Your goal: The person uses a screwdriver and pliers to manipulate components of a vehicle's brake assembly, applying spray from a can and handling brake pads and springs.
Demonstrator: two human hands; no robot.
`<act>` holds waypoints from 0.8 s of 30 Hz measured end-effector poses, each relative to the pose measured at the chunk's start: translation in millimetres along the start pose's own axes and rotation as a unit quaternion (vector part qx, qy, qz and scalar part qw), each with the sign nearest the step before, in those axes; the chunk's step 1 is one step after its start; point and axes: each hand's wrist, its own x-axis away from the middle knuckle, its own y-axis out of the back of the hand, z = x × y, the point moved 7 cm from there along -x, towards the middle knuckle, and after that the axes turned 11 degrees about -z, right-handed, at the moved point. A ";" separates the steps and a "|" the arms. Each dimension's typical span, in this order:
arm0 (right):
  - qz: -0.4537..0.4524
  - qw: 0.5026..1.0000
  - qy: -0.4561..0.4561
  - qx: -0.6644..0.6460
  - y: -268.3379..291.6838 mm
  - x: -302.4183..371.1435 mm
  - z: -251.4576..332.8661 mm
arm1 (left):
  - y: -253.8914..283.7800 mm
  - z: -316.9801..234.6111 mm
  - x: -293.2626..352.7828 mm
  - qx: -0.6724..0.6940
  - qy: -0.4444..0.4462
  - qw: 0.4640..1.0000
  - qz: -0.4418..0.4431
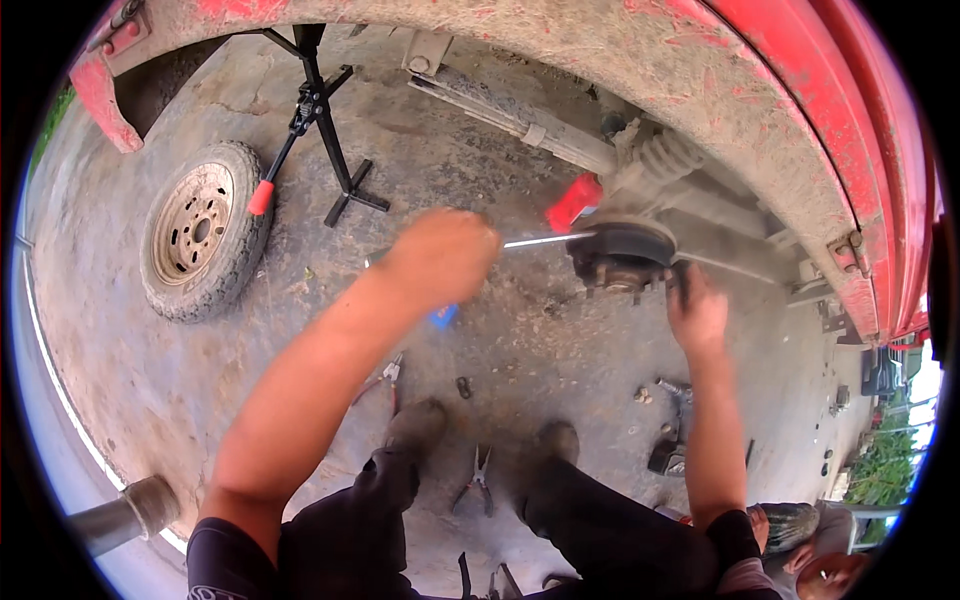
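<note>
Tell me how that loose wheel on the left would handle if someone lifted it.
The wheel would likely feel heavy: a thick tyre surrounds what looks like a metal rim. It should stay stiff, as the tyre looks evenly round. Its chunky tread probably offers decent grip.
</note>
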 end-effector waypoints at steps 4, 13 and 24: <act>0.008 1.000 0.013 0.020 -9.6 -0.5 1.2 | -13.8 -0.8 4.8 -0.023 0.019 0.999 0.022; 0.074 0.994 -0.014 0.082 -13.8 0.6 -18.9 | -32.2 17.0 11.5 0.049 0.042 0.998 0.011; 0.037 0.993 0.028 0.110 17.8 -44.0 40.8 | -21.7 16.8 21.2 0.098 0.048 0.994 0.002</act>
